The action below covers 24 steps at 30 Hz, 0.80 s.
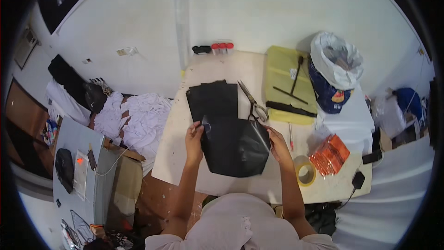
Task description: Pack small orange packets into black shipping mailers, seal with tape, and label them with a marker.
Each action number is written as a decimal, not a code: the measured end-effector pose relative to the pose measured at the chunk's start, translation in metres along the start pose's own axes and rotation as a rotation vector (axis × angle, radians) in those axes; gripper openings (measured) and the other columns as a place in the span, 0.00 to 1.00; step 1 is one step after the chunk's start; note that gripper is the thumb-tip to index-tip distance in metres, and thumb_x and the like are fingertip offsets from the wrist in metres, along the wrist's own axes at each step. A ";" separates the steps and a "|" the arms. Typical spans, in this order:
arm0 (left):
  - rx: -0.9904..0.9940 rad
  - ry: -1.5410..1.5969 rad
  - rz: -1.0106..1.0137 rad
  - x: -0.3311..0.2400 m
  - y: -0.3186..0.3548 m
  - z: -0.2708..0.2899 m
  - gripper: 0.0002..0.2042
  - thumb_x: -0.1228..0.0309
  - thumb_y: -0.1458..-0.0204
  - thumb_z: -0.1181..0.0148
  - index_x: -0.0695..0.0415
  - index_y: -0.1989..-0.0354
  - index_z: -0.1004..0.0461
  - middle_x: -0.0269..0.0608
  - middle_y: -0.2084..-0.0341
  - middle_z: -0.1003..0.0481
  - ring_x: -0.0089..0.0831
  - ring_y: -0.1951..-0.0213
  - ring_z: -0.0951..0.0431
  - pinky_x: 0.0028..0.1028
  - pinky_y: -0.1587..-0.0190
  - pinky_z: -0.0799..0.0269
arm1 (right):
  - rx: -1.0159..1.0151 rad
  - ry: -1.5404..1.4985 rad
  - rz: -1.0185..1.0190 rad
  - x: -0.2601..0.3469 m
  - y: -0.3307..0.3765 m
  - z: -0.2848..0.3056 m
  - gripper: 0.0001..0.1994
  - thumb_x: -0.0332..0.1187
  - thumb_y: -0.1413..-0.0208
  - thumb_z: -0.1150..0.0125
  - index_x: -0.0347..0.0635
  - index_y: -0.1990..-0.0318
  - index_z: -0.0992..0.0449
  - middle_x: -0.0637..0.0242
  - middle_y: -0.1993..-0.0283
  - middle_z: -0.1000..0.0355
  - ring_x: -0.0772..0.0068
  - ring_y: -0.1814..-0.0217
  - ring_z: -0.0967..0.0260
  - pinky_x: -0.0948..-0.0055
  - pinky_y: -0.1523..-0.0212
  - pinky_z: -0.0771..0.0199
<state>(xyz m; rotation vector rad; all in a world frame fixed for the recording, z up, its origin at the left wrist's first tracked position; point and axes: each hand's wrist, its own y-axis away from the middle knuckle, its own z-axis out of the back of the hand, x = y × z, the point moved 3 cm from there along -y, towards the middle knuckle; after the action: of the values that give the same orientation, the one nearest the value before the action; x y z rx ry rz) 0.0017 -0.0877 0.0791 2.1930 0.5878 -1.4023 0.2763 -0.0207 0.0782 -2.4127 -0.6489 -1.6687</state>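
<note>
My left hand [194, 142] pinches the left edge of a black plastic sheet [235, 153], and my right hand [278, 145] grips its right edge. Between them the sheet spreads over the near part of the white table [173, 157], its surface glossy in places; whether it is a bag I cannot tell. Beyond it lie more black sheets [212, 99], partly covered by the held one. A pair of scissors [252, 104] rests just right of these, blades pointing away from me, its handles partly hidden by the held sheet.
Right of the scissors lies a yellow package [281, 74] with a dark T-shaped tool [296, 81] on it. Beside that stands a sack [330, 85]. Nearer are a pen [291, 137], a tape roll [305, 174] and an orange packet [329, 155]. Red-capped containers [223, 47] stand at the back.
</note>
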 end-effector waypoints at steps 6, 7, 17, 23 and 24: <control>-0.052 -0.001 0.268 0.071 0.036 0.019 0.13 0.74 0.49 0.44 0.62 0.54 0.32 0.36 0.68 0.26 0.20 0.66 0.29 0.17 0.62 0.35 | -0.154 -0.212 -0.335 -0.039 0.031 0.035 0.23 0.48 0.39 0.63 0.38 0.51 0.31 0.63 0.62 0.28 0.79 0.63 0.31 0.83 0.65 0.32; -0.059 -0.009 0.309 0.075 0.041 0.023 0.14 0.74 0.49 0.43 0.62 0.54 0.32 0.35 0.69 0.26 0.20 0.67 0.29 0.17 0.63 0.34 | -0.179 -0.252 -0.393 -0.041 0.037 0.034 0.21 0.46 0.39 0.59 0.38 0.51 0.31 0.64 0.62 0.29 0.78 0.62 0.32 0.81 0.64 0.32; 0.259 -0.474 0.526 0.071 0.042 0.048 0.14 0.67 0.52 0.39 0.63 0.60 0.25 0.32 0.74 0.26 0.19 0.72 0.30 0.20 0.66 0.33 | -0.249 0.198 -0.326 -0.073 0.063 0.055 0.11 0.30 0.50 0.42 0.37 0.59 0.26 0.72 0.70 0.29 0.83 0.74 0.35 0.83 0.76 0.37; 0.277 -0.459 0.359 0.066 0.037 0.046 0.12 0.67 0.52 0.39 0.64 0.65 0.24 0.33 0.74 0.26 0.19 0.70 0.29 0.19 0.65 0.33 | -0.320 0.313 -0.244 -0.062 0.062 0.050 0.04 0.27 0.55 0.37 0.37 0.70 0.23 0.73 0.76 0.30 0.84 0.76 0.38 0.83 0.73 0.39; 0.278 -0.457 0.357 0.065 0.037 0.043 0.12 0.67 0.52 0.39 0.64 0.65 0.24 0.33 0.74 0.26 0.19 0.70 0.29 0.19 0.65 0.33 | -0.341 0.317 -0.180 -0.058 0.061 0.049 0.04 0.26 0.56 0.36 0.36 0.72 0.24 0.74 0.78 0.30 0.85 0.77 0.38 0.83 0.74 0.39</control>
<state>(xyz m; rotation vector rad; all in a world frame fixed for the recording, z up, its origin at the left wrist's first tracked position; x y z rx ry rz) 0.0169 -0.1361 0.0095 1.9397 -0.1628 -1.7753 0.3270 -0.0742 0.0147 -2.2648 -0.5842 -2.3430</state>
